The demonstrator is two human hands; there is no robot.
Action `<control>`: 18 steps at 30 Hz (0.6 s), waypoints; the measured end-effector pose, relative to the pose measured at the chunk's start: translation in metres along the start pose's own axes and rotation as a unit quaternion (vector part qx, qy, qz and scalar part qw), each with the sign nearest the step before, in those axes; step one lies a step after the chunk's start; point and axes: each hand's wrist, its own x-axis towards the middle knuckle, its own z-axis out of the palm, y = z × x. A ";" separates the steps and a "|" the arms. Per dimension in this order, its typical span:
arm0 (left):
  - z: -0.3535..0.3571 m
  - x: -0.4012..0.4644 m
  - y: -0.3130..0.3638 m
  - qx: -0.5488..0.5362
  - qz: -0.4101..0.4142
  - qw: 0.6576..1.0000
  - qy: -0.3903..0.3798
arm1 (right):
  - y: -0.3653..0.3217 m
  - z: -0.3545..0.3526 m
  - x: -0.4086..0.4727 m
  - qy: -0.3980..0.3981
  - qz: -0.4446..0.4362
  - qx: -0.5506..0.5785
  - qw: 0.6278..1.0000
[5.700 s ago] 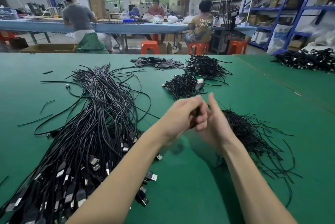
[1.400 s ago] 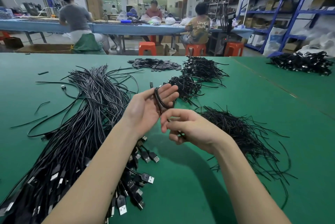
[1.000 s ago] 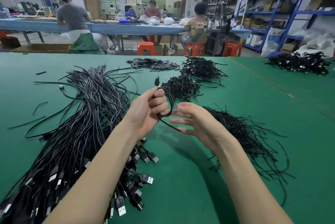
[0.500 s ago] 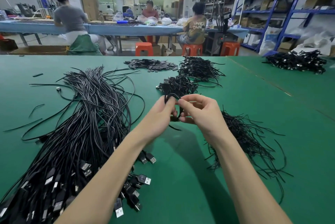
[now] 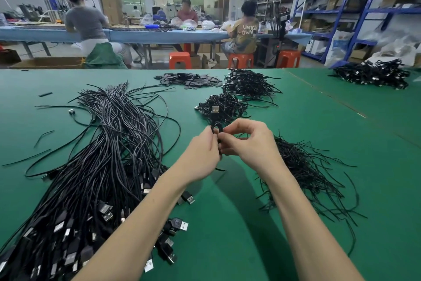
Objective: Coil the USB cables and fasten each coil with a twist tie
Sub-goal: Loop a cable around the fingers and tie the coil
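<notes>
Workshop floor, big green table in front of us, other workers seated at a blue bench behind, orange stools and blue shelving at right. We see both hands meeting above the table centre. Left hand has fingers curled, pinching a small coiled USB cable; its USB-A plug sticks up above the fingers. Right hand also curled, fingertips pinching at the same coil; whether a twist tie is between them we can't tell. Loose uncoiled USB cables lie in a long heap at left, plugs toward us. Twist tie pile just right of the right wrist. Finished coils piled just beyond the hands, another pile farther back.
</notes>
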 end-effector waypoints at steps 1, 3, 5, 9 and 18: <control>0.000 0.000 0.000 0.024 0.008 1.000 0.011 | -0.003 -0.001 0.000 -0.009 0.004 -0.003 1.000; 0.000 -0.001 0.002 0.054 0.024 0.998 0.020 | -0.007 -0.004 0.001 -0.011 0.009 0.001 1.000; 0.001 -0.003 0.005 0.069 0.044 0.997 0.004 | -0.008 -0.005 0.002 0.010 -0.006 -0.021 1.000; 0.009 -0.003 0.008 0.033 0.057 0.997 -0.042 | -0.004 -0.007 0.003 0.041 -0.029 -0.046 0.998; 0.020 0.000 0.010 -0.344 -0.064 0.936 0.029 | -0.006 -0.032 0.010 0.005 0.004 -0.082 0.997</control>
